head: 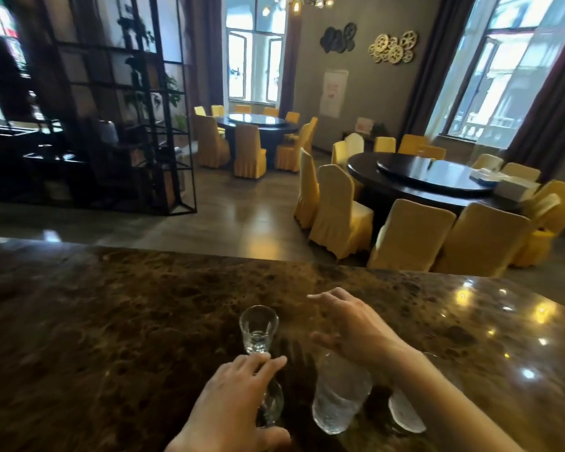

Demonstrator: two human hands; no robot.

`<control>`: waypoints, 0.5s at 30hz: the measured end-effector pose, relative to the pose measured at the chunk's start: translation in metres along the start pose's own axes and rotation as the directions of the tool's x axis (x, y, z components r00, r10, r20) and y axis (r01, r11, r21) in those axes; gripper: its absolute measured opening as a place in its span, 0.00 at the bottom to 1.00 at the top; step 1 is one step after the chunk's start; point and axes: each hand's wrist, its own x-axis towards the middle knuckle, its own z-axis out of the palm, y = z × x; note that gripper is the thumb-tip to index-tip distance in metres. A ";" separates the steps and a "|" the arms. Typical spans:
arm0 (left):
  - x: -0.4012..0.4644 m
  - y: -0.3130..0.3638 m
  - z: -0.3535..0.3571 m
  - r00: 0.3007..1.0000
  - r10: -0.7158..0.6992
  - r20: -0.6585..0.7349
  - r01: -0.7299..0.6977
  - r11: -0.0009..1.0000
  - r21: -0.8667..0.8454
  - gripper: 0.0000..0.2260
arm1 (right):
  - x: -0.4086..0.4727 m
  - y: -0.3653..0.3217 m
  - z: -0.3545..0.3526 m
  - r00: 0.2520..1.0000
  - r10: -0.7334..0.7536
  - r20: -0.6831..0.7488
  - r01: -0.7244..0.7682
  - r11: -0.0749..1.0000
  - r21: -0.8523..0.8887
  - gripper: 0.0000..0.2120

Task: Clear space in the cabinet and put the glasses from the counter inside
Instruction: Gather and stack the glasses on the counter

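Note:
A small clear stemmed glass (258,327) stands on the brown marble counter (111,321). Just behind it my left hand (232,402) grips another clear glass (272,406), fingers over its top and thumb below. My right hand (349,327) hovers above the counter to the right of the small glass, fingers spread and holding nothing. Under that wrist stands a taller textured glass (340,396). A further glass (405,415) shows partly beneath my right forearm. No cabinet can be made out in view.
Beyond the counter's far edge lies a dining room with two round dark tables (434,177) ringed by yellow-covered chairs (340,213). A black open metal shelf unit (128,125) stands on the floor at the left.

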 end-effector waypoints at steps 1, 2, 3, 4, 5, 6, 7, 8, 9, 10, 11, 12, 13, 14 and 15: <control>0.000 0.006 -0.002 0.999 0.012 -0.032 -0.013 1.000 -0.014 0.44 | -0.016 0.016 -0.014 1.000 0.023 0.008 -0.023 1.000 -0.018 0.33; 0.000 0.013 -0.003 0.998 0.035 -0.055 -0.036 0.999 -0.019 0.44 | -0.033 0.032 -0.027 0.998 0.059 0.024 -0.058 0.998 -0.040 0.34; 0.002 0.021 -0.003 0.995 0.066 -0.078 -0.067 0.998 -0.012 0.45 | -0.049 0.048 -0.037 0.994 0.100 0.044 -0.097 0.993 -0.064 0.35; 0.006 0.030 -0.003 0.990 0.106 -0.095 -0.106 0.994 0.002 0.46 | -0.065 0.062 -0.046 0.988 0.142 0.065 -0.137 0.987 -0.086 0.36; 0.012 0.039 -0.001 0.983 0.148 -0.107 -0.147 0.989 0.019 0.46 | -0.080 0.076 -0.054 0.979 0.184 0.088 -0.175 0.980 -0.098 0.38; 0.018 0.048 0.001 0.977 0.186 -0.109 -0.184 0.983 0.029 0.46 | -0.093 0.086 -0.059 0.969 0.217 0.119 -0.206 0.974 -0.096 0.40; 0.026 0.057 0.004 0.971 0.216 -0.104 -0.214 0.976 0.029 0.47 | -0.104 0.094 -0.062 0.959 0.238 0.153 -0.228 0.970 -0.079 0.42; 0.033 0.064 0.008 0.967 0.238 -0.094 -0.237 0.971 0.023 0.48 | -0.114 0.100 -0.063 0.951 0.248 0.185 -0.242 0.969 -0.054 0.44; 0.042 0.071 0.013 0.963 0.256 -0.086 -0.255 0.967 0.015 0.48 | -0.122 0.105 -0.063 0.948 0.247 0.203 -0.247 0.969 -0.026 0.45; 0.049 0.076 0.017 0.961 0.264 -0.079 -0.264 0.964 0.005 0.49 | -0.128 0.108 -0.062 0.949 0.238 0.209 -0.243 0.970 0.000 0.46; 0.054 0.079 0.021 0.961 0.266 -0.073 -0.267 0.964 -0.002 0.49 | -0.132 0.108 -0.059 0.952 0.226 0.206 -0.235 0.972 0.019 0.47; 0.060 0.081 0.023 0.962 0.267 -0.060 -0.268 0.964 -0.004 0.49 | -0.134 0.108 -0.057 0.957 0.215 0.196 -0.225 0.974 0.030 0.47; 0.064 0.083 0.024 0.962 0.268 -0.046 -0.268 0.963 0.001 0.48 | -0.136 0.108 -0.054 0.961 0.205 0.184 -0.214 0.976 0.034 0.48; 0.067 0.084 0.024 0.962 0.270 -0.036 -0.270 0.963 0.010 0.48 | -0.136 0.107 -0.051 0.966 0.191 0.172 -0.200 0.979 0.033 0.48; 0.070 0.085 0.024 0.960 0.277 -0.030 -0.277 0.961 0.022 0.46 | -0.135 0.108 -0.049 0.972 0.176 0.158 -0.183 0.983 0.033 0.48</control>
